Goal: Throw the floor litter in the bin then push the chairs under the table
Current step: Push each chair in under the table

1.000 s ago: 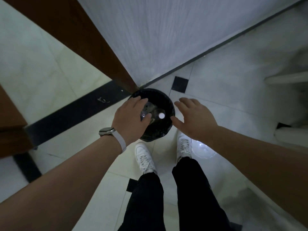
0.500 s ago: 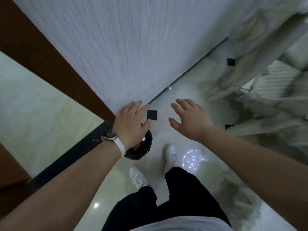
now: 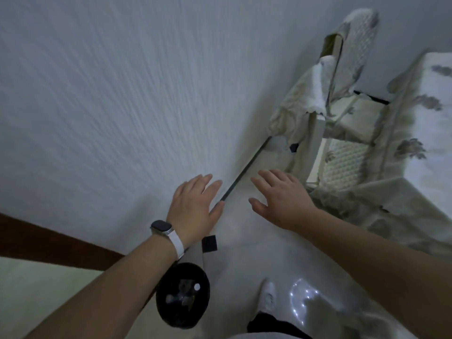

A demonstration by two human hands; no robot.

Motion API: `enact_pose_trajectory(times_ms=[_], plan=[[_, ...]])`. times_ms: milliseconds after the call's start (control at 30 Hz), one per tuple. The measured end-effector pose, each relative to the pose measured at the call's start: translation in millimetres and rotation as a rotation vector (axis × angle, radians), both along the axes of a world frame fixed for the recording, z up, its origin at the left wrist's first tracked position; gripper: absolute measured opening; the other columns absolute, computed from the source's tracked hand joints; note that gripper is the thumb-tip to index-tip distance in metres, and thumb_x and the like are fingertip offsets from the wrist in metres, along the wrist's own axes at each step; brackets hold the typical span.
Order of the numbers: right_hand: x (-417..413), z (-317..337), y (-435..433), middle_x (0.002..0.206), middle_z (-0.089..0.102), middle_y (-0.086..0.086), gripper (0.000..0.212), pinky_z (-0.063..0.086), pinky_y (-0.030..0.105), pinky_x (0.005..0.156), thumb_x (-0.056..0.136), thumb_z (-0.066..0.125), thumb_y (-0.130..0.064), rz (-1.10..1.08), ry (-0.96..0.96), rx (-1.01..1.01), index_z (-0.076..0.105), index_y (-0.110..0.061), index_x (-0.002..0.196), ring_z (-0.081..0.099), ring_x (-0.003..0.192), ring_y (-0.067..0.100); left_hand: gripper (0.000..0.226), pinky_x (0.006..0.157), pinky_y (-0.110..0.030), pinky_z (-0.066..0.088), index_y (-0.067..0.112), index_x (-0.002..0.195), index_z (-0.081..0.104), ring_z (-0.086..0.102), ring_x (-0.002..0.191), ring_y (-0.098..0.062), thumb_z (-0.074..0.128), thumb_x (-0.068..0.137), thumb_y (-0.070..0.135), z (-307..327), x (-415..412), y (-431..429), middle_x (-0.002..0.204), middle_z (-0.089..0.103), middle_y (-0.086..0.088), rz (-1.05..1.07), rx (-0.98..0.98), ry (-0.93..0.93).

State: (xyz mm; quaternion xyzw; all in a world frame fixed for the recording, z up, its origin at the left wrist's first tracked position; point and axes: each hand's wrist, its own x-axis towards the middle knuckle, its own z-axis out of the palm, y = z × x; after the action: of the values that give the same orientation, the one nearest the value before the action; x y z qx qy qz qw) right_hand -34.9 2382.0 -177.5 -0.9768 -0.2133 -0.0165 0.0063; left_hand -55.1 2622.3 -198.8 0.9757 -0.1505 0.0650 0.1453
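A round black bin (image 3: 183,296) stands on the pale floor below my left forearm, with pieces of litter (image 3: 186,293) lying inside it. My left hand (image 3: 194,209), a watch on its wrist, is held out empty with straight fingers in front of the white wall. My right hand (image 3: 281,199) is also spread and empty, a little to the right. A chair (image 3: 342,133) with patterned cream covers stands ahead at the right, next to a table under a floral cloth (image 3: 420,133). Neither hand touches the chair.
A white textured wall (image 3: 110,94) fills the left and centre. A dark wooden door frame (image 3: 49,238) runs along the lower left. My white shoe (image 3: 267,297) is on the glossy tile floor (image 3: 244,253), which has small black inlays.
The view has lifted away from the bin toward the chair and table. The bin has slid down to the bottom of the frame. Both hands stay open and empty.
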Motion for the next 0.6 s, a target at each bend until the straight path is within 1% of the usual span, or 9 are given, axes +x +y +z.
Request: enact_pose_trajectory(times_ms=[100,233,400,533,600], plan=[[25,9,-43,0.130,0.061,0.007,0.058,0.047,0.042,0.096,0.089,0.039,-0.056,-0.032,-0.051,0.045,0.059,-0.018,0.128,0.057,0.118,0.030,0.052,0.102,-0.048,0.043,0.018,0.132,0.059,0.055,0.123,-0.032,0.044,0.092,0.047,19,37,-40,0.136,0.058,-0.010,-0.043,0.003,-0.048],[55,19,-99,0.127,0.062,0.006,0.058,0.048,0.040,0.092,0.086,0.041,-0.057,-0.094,-0.101,0.071,0.061,-0.018,0.125,0.059,0.114,0.029,0.051,0.102,-0.045,0.042,0.020,0.132,0.059,0.054,0.124,-0.029,0.046,0.091,0.047,40,82,-90,0.136,0.058,-0.007,-0.090,0.066,-0.096],[81,28,-155,0.127,0.061,0.004,0.057,0.047,0.039,0.093,0.085,0.045,-0.057,-0.170,-0.155,0.079,0.060,-0.019,0.126,0.058,0.114,0.027,0.051,0.100,-0.043,0.045,0.018,0.130,0.060,0.056,0.121,-0.027,0.045,0.091,0.047,57,119,-147,0.132,0.060,-0.006,-0.175,0.093,-0.132],[95,28,-176,0.124,0.062,0.004,0.058,0.048,0.038,0.090,0.084,0.045,-0.058,-0.232,-0.194,0.102,0.062,-0.019,0.124,0.059,0.112,0.027,0.050,0.097,-0.043,0.047,0.017,0.127,0.061,0.058,0.118,-0.027,0.046,0.090,0.046,63,143,-170,0.130,0.061,-0.008,-0.250,0.084,-0.171],[107,29,-182,0.125,0.062,0.004,0.059,0.048,0.039,0.092,0.085,0.043,-0.058,-0.255,-0.185,0.105,0.061,-0.019,0.126,0.058,0.114,0.028,0.050,0.097,-0.044,0.048,0.015,0.127,0.062,0.059,0.117,-0.029,0.046,0.089,0.045,64,162,-177,0.129,0.061,-0.009,-0.285,0.066,-0.178]])
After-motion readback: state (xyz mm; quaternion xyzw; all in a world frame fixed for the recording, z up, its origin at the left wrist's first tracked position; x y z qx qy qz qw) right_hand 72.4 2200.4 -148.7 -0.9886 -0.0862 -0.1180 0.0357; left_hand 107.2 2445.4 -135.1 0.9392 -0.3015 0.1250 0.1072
